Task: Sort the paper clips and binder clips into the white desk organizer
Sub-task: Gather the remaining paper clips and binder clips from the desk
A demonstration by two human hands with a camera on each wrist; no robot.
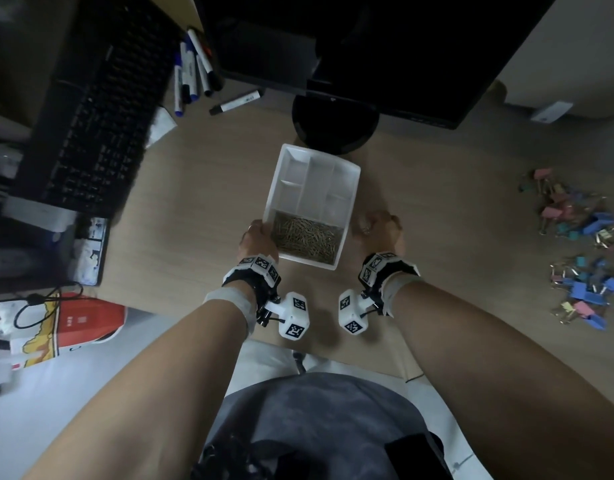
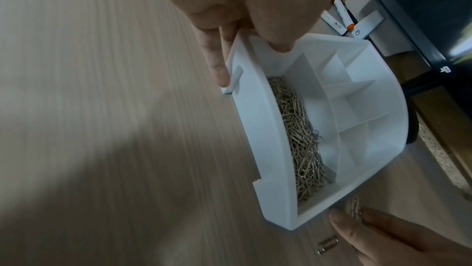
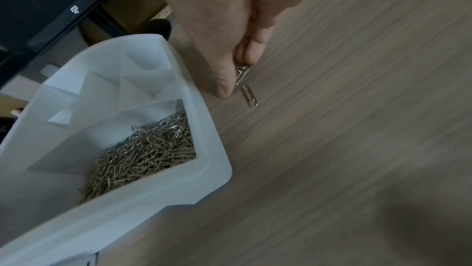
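Note:
The white desk organizer (image 1: 354, 188) stands mid-desk, and its near compartment is full of metal paper clips (image 1: 307, 239). My left hand (image 1: 256, 234) grips the organizer's near left corner, thumb (image 2: 278, 34) inside the wall and fingers (image 2: 217, 68) outside. Just right of the organizer, my right hand (image 1: 375, 226) pinches a few paper clips (image 3: 242, 74) against the desk. One loose clip (image 3: 249, 96) lies beside the thumb. Two heaps of coloured binder clips (image 1: 572, 216) (image 1: 589, 292) lie at the far right.
A black keyboard (image 1: 91, 109) leans at the left and a monitor's round foot (image 1: 333, 123) stands just behind the organizer. Whiteboard markers (image 1: 194, 71) lie at the back left. A red-and-white bag (image 1: 77, 323) sits off the desk's near left edge.

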